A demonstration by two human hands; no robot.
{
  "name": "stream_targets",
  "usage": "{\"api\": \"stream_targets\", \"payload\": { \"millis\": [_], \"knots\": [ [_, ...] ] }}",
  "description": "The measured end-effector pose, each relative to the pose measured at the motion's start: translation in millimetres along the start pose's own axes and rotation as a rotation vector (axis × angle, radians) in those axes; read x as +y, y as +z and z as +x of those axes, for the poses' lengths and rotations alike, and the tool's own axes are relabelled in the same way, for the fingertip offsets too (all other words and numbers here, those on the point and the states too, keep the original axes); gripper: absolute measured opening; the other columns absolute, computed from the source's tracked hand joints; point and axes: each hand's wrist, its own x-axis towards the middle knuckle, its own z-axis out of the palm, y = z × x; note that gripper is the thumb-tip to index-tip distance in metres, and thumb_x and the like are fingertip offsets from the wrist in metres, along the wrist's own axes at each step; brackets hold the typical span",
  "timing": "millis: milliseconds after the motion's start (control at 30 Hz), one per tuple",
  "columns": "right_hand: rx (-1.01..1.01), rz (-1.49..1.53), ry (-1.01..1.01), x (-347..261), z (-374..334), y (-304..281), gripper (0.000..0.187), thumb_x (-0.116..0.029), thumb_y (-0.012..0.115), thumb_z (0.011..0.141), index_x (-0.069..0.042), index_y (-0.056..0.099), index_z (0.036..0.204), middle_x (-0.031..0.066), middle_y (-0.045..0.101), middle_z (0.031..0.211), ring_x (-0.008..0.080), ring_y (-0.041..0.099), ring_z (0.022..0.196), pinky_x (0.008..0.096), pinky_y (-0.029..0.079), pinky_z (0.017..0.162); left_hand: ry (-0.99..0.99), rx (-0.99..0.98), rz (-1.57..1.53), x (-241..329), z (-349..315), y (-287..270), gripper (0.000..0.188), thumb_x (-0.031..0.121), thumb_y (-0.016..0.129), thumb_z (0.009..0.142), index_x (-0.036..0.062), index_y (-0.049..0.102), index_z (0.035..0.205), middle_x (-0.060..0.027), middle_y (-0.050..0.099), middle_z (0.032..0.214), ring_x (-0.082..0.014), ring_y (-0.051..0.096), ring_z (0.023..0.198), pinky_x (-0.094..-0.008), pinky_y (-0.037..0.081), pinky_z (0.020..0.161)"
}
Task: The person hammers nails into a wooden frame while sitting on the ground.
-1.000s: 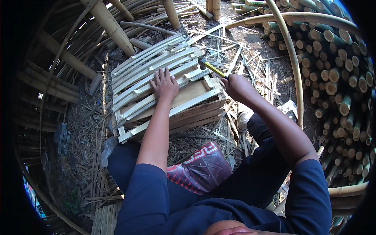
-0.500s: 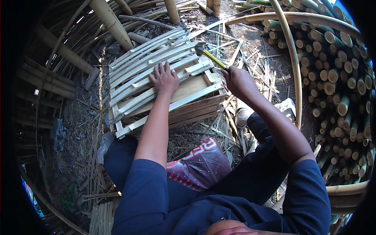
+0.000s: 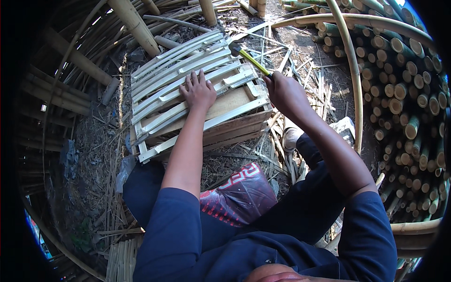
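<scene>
My left hand (image 3: 199, 92) lies with fingers spread on the pale split-bamboo slats (image 3: 171, 106) that run across a wooden crate (image 3: 237, 127). Gripped in my right hand (image 3: 285, 92) is a hammer (image 3: 254, 62) with a yellow-green handle and a dark head. The hammer's head is over the far right end of the slats; whether it touches them I cannot tell. Gaps between the nearer slats show a flat board (image 3: 230, 101) beneath. Any nails are too small to make out.
A tall stack of cut bamboo poles (image 3: 404, 89) stands on the right, behind a curved bamboo pole (image 3: 353, 70). Bamboo posts (image 3: 134, 27) rise at the far left. Split strips and shavings (image 3: 312, 94) litter the ground. A dark red printed sack (image 3: 242, 197) lies between my legs.
The hammer has moved slightly up and to the left with my right hand, its head now farther along the slats' far side. My left hand stays nearly in place on the slats.
</scene>
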Motion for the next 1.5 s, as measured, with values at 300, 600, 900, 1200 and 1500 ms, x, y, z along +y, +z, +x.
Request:
{"api": "stream_targets", "payload": {
  "millis": [300,600,900,1200,1500],
  "knots": [
    [-0.088,-0.069,-0.001,2.8,-6.9,15.2,0.039,-0.033,0.053,0.107,0.0,0.069,0.092,0.0221,0.071,0.078,0.0423,0.071,0.074,0.053,0.054,0.067,-0.018,-0.034,-0.003,-2.2,3.2,2.0,0.065,0.035,0.037,0.102,0.0205,0.028,0.165,-0.0099,0.025,0.171,-0.0318,0.019,0.159,-0.0616,0.007,0.126],
    [-0.232,0.357,0.284,15.3,17.7,12.5,0.047,-0.036,0.049,0.109,0.006,0.067,0.098,0.0233,0.067,0.074,0.0343,0.069,0.068,0.0484,0.054,0.069,-0.003,-0.005,-0.022,-1.2,3.3,2.2,0.065,0.035,0.037,0.103,0.0194,0.03,0.165,-0.011,0.027,0.171,-0.0325,0.021,0.158,-0.0625,0.008,0.126],
    [-0.421,0.404,0.518,40.8,33.8,16.5,0.055,-0.047,0.049,0.109,0.004,0.06,0.091,0.0071,0.056,0.068,0.0172,0.053,0.053,0.0389,0.044,0.049,-0.003,0.012,-0.032,-1.4,2.2,2.3,0.064,0.036,0.037,0.103,0.0185,0.03,0.164,-0.0118,0.029,0.17,-0.0333,0.023,0.157,-0.0629,0.009,0.126],
    [-0.486,0.314,0.488,32.9,29.5,-2.3,0.061,-0.049,0.049,0.109,0.009,0.064,0.095,0.0111,0.061,0.073,0.0206,0.056,0.056,0.0399,0.047,0.054,-0.005,-0.013,-0.024,0.9,2.5,1.3,0.065,0.037,0.038,0.103,0.0183,0.031,0.164,-0.0113,0.028,0.17,-0.0331,0.023,0.158,-0.0631,0.008,0.126],
    [-0.375,0.324,0.466,38.0,35.7,-9.5,0.06,-0.045,0.046,0.11,0.013,0.064,0.106,0.0088,0.06,0.073,0.0198,0.056,0.055,0.0408,0.046,0.051,0.027,0.011,-0.319,-20.6,5.4,0.5,0.055,0.037,0.042,0.104,0.0202,0.047,0.156,-0.0087,0.04,0.165,-0.0352,0.024,0.157,-0.0622,0.003,0.127]
  ]
}}
